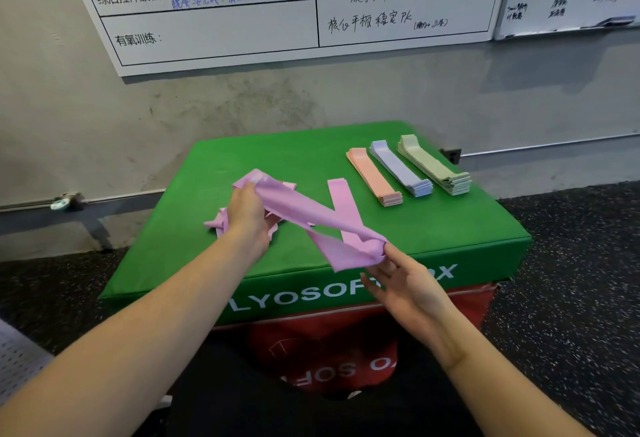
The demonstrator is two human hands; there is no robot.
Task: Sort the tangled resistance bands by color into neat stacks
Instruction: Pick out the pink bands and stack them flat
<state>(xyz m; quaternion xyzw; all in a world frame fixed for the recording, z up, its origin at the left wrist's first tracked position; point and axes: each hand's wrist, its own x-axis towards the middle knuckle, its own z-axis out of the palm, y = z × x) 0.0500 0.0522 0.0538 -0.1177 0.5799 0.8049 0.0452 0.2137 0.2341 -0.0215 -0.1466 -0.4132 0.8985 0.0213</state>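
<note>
A pink resistance band (304,214) is stretched in the air above the green box. My left hand (247,214) grips its far end and my right hand (401,280) pinches its near end between thumb and fingers. Under my left hand lies a small tangle of pink bands (220,220). One pink band (341,199) lies flat on the box behind the held one. To the right stand three neat stacks: peach bands (375,176), lilac-blue bands (401,169) and pale green bands (433,166).
The green soft box (277,162) sits on a red box (311,343) against a grey wall. Whiteboards (242,20) hang above. Dark speckled floor surrounds the boxes.
</note>
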